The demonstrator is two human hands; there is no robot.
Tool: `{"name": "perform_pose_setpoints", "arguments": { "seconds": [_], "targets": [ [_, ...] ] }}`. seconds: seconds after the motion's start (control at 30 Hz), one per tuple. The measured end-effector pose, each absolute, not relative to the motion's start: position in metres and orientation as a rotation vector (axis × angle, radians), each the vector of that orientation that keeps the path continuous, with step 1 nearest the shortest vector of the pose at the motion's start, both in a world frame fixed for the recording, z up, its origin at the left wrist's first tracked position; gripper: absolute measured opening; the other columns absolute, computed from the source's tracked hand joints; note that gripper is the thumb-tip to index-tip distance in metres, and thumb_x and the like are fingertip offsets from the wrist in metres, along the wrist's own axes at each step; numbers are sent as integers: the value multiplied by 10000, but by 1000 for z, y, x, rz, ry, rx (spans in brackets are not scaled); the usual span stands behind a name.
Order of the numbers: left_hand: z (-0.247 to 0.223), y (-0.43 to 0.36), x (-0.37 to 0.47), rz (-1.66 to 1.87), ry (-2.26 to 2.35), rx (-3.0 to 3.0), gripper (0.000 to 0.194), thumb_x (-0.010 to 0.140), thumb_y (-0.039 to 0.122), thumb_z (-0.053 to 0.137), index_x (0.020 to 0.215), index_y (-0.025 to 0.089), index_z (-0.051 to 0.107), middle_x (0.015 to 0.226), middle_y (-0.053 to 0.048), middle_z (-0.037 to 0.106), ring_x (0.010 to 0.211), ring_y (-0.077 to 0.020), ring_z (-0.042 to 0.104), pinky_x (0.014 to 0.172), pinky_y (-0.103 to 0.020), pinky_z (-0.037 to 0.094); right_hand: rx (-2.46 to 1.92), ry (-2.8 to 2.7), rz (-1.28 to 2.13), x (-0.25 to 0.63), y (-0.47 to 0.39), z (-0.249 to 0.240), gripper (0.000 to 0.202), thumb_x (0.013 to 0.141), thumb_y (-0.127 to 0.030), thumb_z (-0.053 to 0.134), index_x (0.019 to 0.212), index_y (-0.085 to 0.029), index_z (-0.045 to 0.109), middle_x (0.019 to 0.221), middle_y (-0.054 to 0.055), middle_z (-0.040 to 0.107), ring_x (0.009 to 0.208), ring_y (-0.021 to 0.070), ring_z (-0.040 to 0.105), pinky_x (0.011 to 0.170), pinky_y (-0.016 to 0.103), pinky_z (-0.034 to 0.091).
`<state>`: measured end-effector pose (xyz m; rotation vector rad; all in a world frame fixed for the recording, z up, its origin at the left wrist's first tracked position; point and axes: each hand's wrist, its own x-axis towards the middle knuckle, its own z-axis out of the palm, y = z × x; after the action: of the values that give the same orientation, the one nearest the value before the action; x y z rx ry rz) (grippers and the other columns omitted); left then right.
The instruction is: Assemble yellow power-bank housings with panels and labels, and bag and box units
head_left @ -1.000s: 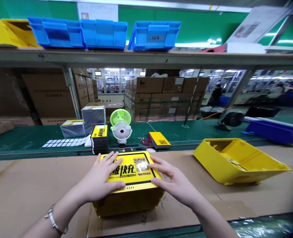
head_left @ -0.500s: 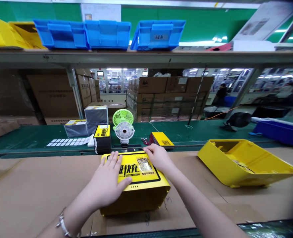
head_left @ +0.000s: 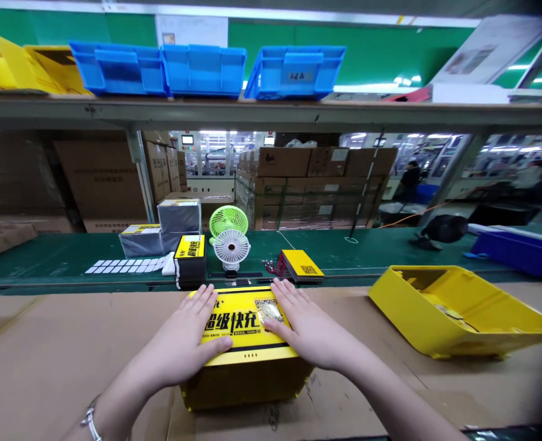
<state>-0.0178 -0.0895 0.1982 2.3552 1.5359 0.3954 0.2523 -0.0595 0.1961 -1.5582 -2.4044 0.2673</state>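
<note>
A: Your case [head_left: 247, 349] sits straight in front of you on the cardboard [head_left: 91, 355], near the green tabletop [head_left: 367, 245]. It's bright yellow, label side up.

B: How does the label [head_left: 231, 321] look to you?

A: You've got bold black characters across it, black border lines, and a QR code [head_left: 265, 309] toward the right with glare on it. A short row of dark marks [head_left: 251, 355] runs along the edge nearest you.

B: And the side facing you?

A: In deep shade; you can't tell whether it's a wall or an opening.

B: Your grip?

A: Loose on both sides. Your left grip [head_left: 185, 337] lies spread over the left of the top, your right grip [head_left: 310, 327] over the right, its thumb at the code. Neither is clenched around anything.

B: Your yellow bin [head_left: 403, 312] stands apart, to the right.
</note>
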Motion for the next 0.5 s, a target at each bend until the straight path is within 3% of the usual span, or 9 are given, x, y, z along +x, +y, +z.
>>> {"name": "perform_pose_setpoints", "arguments": {
  "seconds": [0.1,0.2,0.37,0.5],
  "targets": [
    [198,-86,4,385,1530,2420,872,810,716,310,1456,142,192,1537,-109,97,1422,-278,54,1162,-481,94,-1484,-2473,202,228,-66,196,737,901,-567,351,1444,-77,254,1503,131,126,1395,310,89,1142,512,142],
    [199,-79,22,327,1393,2481,856,821,709,286,1462,158,152,1538,-101,81,1422,-270,60,1161,-481,97,-1275,-2643,277,209,-70,199,653,928,-483,341,1456,-119,219,1511,89,102,1402,271,81,1152,476,139],
    [199,-83,-3,371,1419,2418,874,783,721,384,1463,217,163,1544,-57,106,1424,-269,64,1163,-491,90,-1299,-2536,364,241,-66,202,707,871,-596,435,1451,-234,254,1515,42,158,1399,291,106,1147,505,103],
    [187,-102,-40,567,1454,2095,729,853,615,389,1463,311,133,1556,26,31,1428,-231,-3,1164,-488,72,-1395,-2291,696,294,-71,191,745,866,-566,474,1467,-280,139,1526,19,105,1398,269,103,1135,498,151]
  ]
}}
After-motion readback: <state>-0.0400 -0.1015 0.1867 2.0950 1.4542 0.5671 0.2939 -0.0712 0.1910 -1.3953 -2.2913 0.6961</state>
